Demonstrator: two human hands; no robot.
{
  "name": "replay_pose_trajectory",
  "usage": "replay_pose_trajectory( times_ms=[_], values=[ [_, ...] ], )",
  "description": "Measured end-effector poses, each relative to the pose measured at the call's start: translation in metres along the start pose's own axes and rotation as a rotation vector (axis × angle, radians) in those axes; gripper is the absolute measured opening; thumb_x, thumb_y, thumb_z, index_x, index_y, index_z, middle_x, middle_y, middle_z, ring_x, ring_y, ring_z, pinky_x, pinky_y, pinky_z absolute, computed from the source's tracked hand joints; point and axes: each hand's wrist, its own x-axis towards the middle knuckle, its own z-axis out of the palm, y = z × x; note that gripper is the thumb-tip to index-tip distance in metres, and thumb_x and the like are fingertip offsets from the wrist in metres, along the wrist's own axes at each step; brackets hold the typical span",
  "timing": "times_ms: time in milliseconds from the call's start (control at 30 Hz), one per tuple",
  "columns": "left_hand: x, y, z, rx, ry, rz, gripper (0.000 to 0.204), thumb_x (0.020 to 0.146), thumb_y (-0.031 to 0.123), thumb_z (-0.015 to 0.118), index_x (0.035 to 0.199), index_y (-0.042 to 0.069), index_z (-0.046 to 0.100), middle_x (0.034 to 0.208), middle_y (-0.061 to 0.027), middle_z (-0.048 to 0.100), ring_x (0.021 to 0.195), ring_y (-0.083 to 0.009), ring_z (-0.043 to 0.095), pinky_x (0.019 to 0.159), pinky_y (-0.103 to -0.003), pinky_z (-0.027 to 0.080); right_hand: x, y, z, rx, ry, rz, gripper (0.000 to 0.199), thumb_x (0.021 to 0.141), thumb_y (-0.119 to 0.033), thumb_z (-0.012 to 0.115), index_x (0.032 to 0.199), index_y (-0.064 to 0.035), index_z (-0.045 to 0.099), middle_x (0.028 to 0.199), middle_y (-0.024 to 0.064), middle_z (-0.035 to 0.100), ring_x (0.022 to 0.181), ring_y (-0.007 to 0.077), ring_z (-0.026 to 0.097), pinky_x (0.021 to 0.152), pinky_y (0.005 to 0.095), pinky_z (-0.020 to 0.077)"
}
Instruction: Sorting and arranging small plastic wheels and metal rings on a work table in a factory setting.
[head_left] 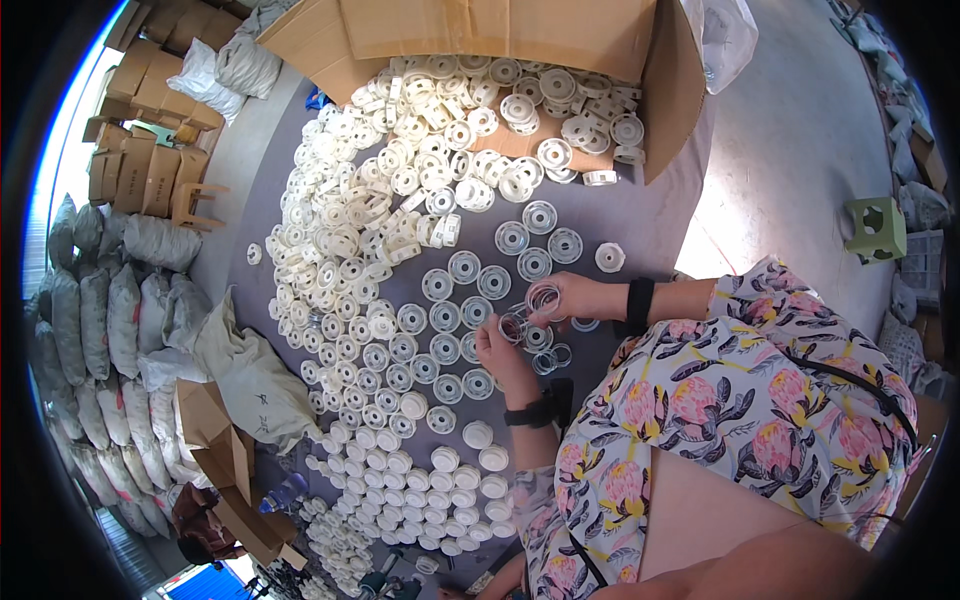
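My right hand is closed round a few thin, clear rings above the table. Close beside it, my left hand pinches another clear ring. Under and around both hands, round white plastic parts lie flat in loose rows, many with a clear or silvery ring on top. More loose rings rest on the table just below my right hand. A single white part sits apart, above my right forearm.
A tipped cardboard box spills white parts over the grey tabletop. Rows of capped white parts stand toward the bottom. Stuffed sacks and cartons line the left. A green stool stands right. Another person shows at lower left.
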Motion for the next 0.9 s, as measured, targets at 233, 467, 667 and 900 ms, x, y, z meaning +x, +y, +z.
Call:
replay_pose_trajectory(
  times_ms=[233, 467, 667, 900],
  values=[
    [0.006, -0.019, -0.013, -0.253, -0.231, -0.348, 0.026, 0.087, 0.018, 0.055, 0.108, 0.003, 0.055, 0.087, -0.0039, 0.055, 0.072, -0.0077, 0.053, 0.064, -0.022, 0.044, 0.0, 0.008, -0.002, -0.836, 0.155, -0.586, 0.033, 0.074, -0.025, 0.068, 0.098, -0.0061, 0.057, 0.092, 0.0088, 0.06, 0.085, 0.0227, 0.059, 0.075, 0.0335, 0.0469],
    [-0.016, 0.014, -0.007, -0.449, -0.222, -0.293, 0.026, 0.091, 0.025, 0.049, 0.102, 0.003, 0.055, 0.084, -0.0036, 0.054, 0.066, -0.0113, 0.051, 0.061, -0.022, 0.043, -0.005, -0.006, -0.003, -0.479, 0.158, -0.24, 0.028, 0.075, -0.021, 0.068, 0.096, -0.0077, 0.056, 0.09, 0.0066, 0.06, 0.082, 0.0156, 0.06, 0.072, 0.0316, 0.0485],
    [-0.007, -0.009, -0.027, -0.914, -0.342, -0.984, 0.032, 0.092, 0.035, 0.044, 0.098, 0.006, 0.056, 0.076, -0.0046, 0.055, 0.056, -0.0161, 0.049, 0.053, -0.027, 0.04, -0.006, -0.012, -0.001, -0.965, 0.132, -0.744, 0.025, 0.073, -0.019, 0.066, 0.094, -0.0093, 0.056, 0.104, 0.0085, 0.057, 0.095, 0.0232, 0.057, 0.08, 0.0342, 0.0463],
    [-0.017, -0.016, -0.012, -0.857, -0.363, -0.69, 0.03, 0.091, 0.026, 0.046, 0.114, 0.006, 0.048, 0.094, -0.0097, 0.059, 0.076, -0.0217, 0.061, 0.069, -0.03, 0.05, -0.007, -0.013, -0.004, -0.82, 0.15, -0.484, 0.025, 0.074, -0.019, 0.065, 0.094, -0.0081, 0.057, 0.095, 0.0074, 0.059, 0.086, 0.02, 0.059, 0.077, 0.0324, 0.0468]
  ],
)
